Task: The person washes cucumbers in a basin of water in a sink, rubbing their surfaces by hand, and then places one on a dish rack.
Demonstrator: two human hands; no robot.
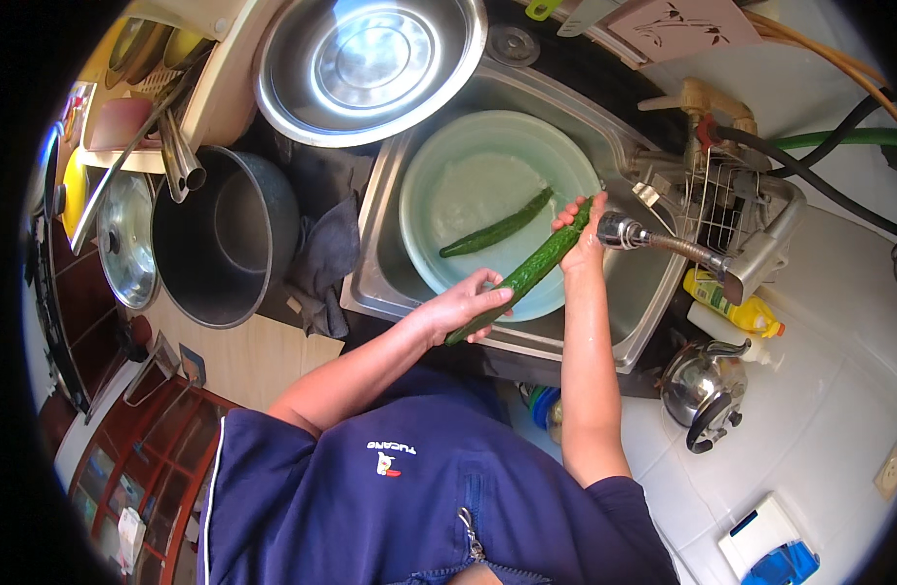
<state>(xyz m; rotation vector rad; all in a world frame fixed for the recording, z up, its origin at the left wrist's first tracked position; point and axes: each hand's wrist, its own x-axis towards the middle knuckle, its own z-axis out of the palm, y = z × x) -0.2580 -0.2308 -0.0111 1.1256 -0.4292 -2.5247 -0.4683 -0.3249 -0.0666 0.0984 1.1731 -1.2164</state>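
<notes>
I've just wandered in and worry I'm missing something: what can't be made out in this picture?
Held cucumber, gripped stretches: head view, covered by the left hand and right hand.
Sink floor under the green basin: head view, blocked by that basin.
Far rim of the steel bowl: head view, cut off by the top edge.
Kettle contents, if any: head view, hidden by its metal body.
</notes>
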